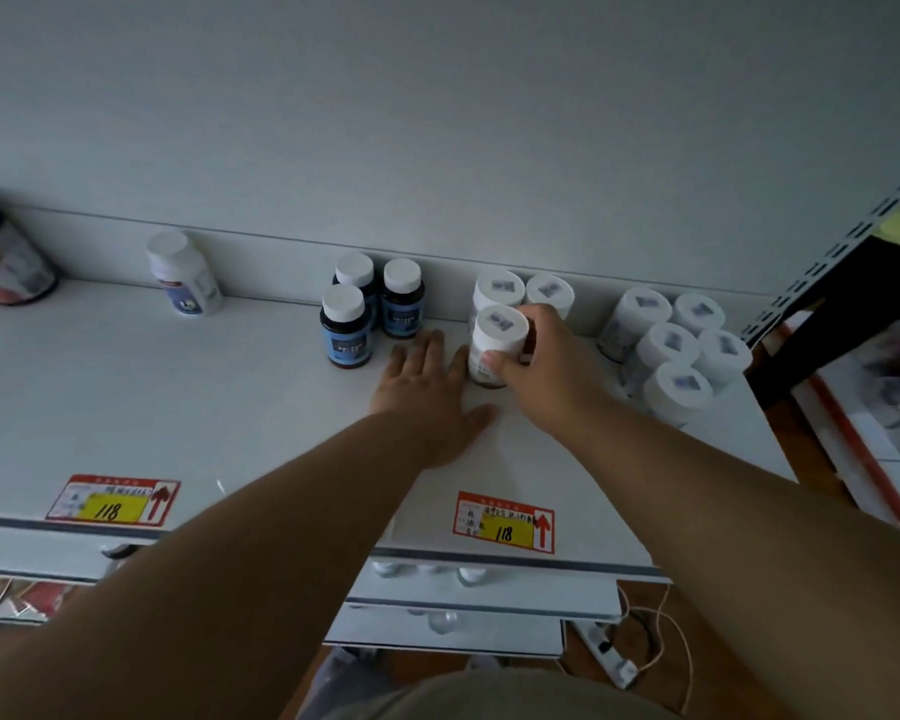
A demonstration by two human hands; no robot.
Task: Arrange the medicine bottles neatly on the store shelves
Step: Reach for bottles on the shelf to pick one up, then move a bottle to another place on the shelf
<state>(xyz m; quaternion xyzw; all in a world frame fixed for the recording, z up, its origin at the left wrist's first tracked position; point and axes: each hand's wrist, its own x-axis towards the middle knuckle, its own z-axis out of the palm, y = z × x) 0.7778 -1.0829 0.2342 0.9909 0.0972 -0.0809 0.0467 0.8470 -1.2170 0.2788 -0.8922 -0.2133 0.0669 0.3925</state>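
Note:
My right hand (546,363) grips a white-capped bottle (495,341) that stands on the white shelf (178,407), in front of two like bottles (523,288) at the back wall. My left hand (430,394) lies flat and open on the shelf just left of that bottle, fingers spread. Three dark bottles with blue labels (367,309) stand in a tight group to the left of my hands. Several white-capped bottles (679,345) are clustered at the shelf's right end.
A lone white bottle (184,272) stands further left at the back, and a dark bottle (6,262) leans at the far left edge. Two red and yellow price tags (505,522) sit on the shelf's front lip. Lower shelves and a power strip (609,657) lie below.

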